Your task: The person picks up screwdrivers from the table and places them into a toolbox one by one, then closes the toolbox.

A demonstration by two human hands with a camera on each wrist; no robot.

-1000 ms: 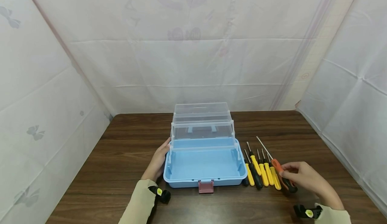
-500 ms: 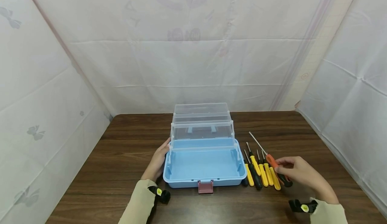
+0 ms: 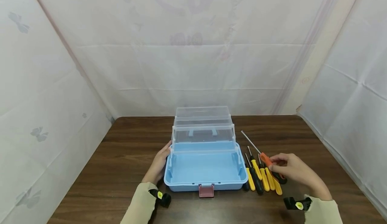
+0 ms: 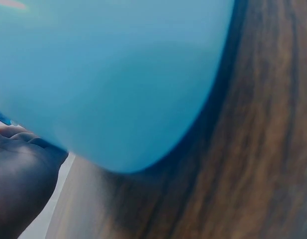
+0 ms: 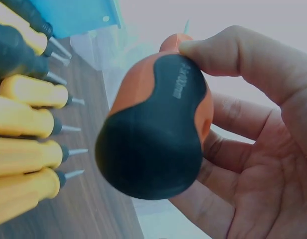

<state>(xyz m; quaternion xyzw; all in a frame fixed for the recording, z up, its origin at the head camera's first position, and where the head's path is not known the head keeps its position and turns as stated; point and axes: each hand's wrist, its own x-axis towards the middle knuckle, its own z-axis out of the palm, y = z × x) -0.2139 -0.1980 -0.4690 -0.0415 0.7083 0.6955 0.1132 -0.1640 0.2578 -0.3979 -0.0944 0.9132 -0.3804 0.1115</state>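
A light-blue toolbox (image 3: 205, 168) stands with its clear tiers folded up and back. My left hand (image 3: 158, 161) holds its left side near the rear; in the left wrist view the blue wall (image 4: 118, 89) hides most of the fingers. My right hand (image 3: 297, 172) pinches an orange-and-black screwdriver (image 3: 266, 159) by the handle, thumb on one side and fingers on the other. Its shaft points up and left toward the box, above the other screwdrivers (image 3: 264, 180). Close up, the black butt of the handle (image 5: 148, 154) faces the right wrist camera.
Several yellow- and black-handled screwdrivers (image 5: 29, 119) lie side by side just right of the box, tips pointing away. A reddish latch (image 3: 206, 191) hangs at the box's front. White cloth walls surround the brown wooden table (image 3: 130, 143) at the back and sides.
My right hand has carried the orange-and-black screwdriver leftward and slightly up, over the row of screwdrivers. My left hand stays at the toolbox. The head view has tilted slightly upward.
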